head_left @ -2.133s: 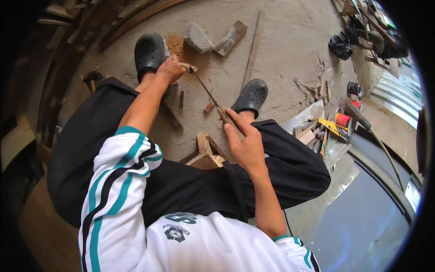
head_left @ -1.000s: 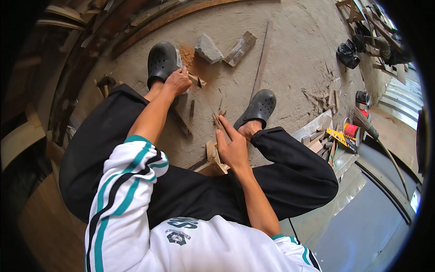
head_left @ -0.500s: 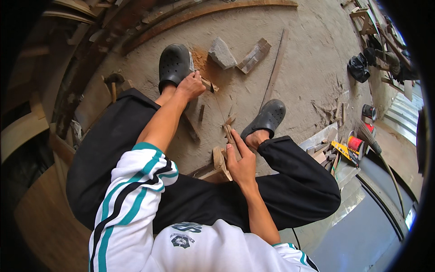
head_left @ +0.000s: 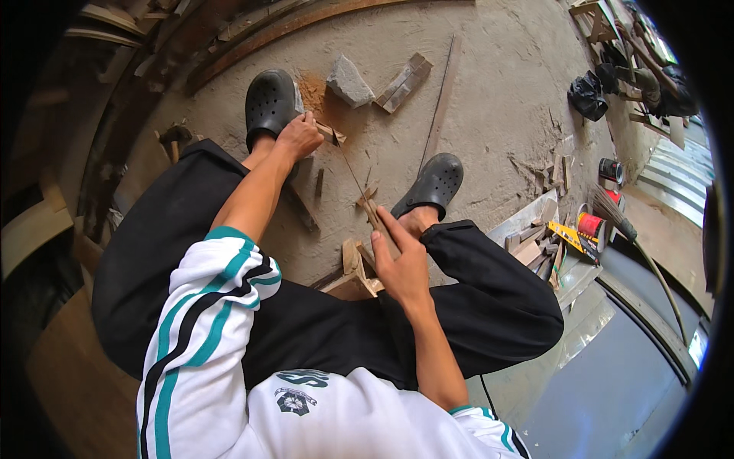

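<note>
My left hand (head_left: 300, 138) is closed on a small wood piece (head_left: 332, 135), held low beside my left clog (head_left: 270, 103). The fingertips and part of that piece are hidden. Closer to my body, my right hand (head_left: 401, 264) grips the wooden handle of a narrow handsaw (head_left: 353, 176), its index finger stretched along the handle. The saw's thin blade slants up and left, its far end meeting the wood piece. Reddish sawdust (head_left: 312, 90) lies on the floor just beyond my left hand.
A grey stone block (head_left: 350, 82) and a wood block (head_left: 404, 83) lie ahead, with a long thin strip (head_left: 440, 107) to their right. Wood offcuts (head_left: 355, 268) lie between my legs. At right are a yellow handsaw (head_left: 573, 239), cans (head_left: 591, 225) and a brush (head_left: 618, 214).
The whole view has shifted, so the scene sits further left. My right hand has drawn the saw slightly back from the wood piece. My left hand keeps its hold.
</note>
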The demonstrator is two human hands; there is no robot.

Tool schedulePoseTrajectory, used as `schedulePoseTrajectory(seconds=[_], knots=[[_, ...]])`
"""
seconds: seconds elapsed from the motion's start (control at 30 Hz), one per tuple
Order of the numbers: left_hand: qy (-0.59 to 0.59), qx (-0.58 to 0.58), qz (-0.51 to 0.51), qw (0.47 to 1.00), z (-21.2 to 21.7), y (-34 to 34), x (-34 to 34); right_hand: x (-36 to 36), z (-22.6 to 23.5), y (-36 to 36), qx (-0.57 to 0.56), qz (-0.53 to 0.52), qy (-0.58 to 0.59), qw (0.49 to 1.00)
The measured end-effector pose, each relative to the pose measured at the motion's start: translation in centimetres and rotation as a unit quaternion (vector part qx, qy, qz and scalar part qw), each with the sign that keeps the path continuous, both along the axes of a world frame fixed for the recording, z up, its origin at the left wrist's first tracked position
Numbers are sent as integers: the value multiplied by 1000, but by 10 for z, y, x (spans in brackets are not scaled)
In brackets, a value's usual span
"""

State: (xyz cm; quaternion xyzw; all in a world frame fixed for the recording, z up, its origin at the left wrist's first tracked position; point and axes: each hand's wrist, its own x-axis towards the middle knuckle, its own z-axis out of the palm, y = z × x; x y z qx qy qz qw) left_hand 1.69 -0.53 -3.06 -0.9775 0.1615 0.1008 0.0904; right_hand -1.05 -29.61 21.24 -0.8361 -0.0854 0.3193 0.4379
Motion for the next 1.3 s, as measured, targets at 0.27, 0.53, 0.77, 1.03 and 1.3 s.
schedulePoseTrajectory(seconds=[0.27,0.53,0.77,1.03,1.3], knots=[[-29,-6,3,1000,-12,2,0,-3,-19,16,12,9,-51,999],[5,-12,59,998,12,-2,1,-23,26,4,11,-10,-3,1000],[50,-35,60,996,20,-8,6,-3,-43,24,16,-4,-23,1000],[107,-33,77,991,21,-12,14,2,-33,35,-12,-10,-2,1000],[98,-40,81,991,13,-8,16,-16,29,8,-11,-24,47,999]])
